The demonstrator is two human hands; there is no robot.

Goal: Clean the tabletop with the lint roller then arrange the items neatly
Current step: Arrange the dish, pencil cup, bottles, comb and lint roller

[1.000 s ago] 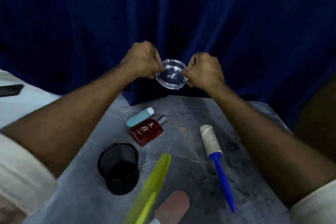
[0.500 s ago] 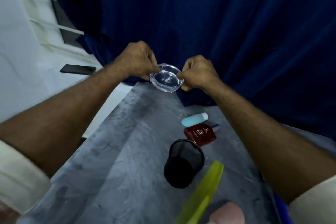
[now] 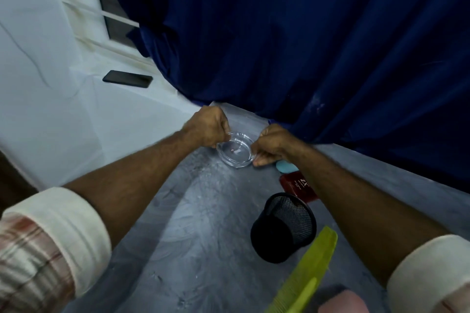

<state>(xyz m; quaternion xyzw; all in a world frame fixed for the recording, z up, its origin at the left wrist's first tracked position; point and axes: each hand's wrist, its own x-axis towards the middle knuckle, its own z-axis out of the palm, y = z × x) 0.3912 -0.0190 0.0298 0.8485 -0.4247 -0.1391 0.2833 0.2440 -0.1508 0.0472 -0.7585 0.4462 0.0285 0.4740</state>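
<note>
Head view: we log left grip (image 3: 208, 126) and right grip (image 3: 273, 143) pinching the glass dish (image 3: 235, 152); arranging likely underway, comb (image 3: 307, 272) unplaced.

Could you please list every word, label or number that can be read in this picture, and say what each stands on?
"ZX": pale letters on the dark red bottle, partly cut off by the arm.
Smaller lines under it on the same bottle: too small and blurred to read.
Glass dish, mesh cup, comb, phone: no readable text.
</note>
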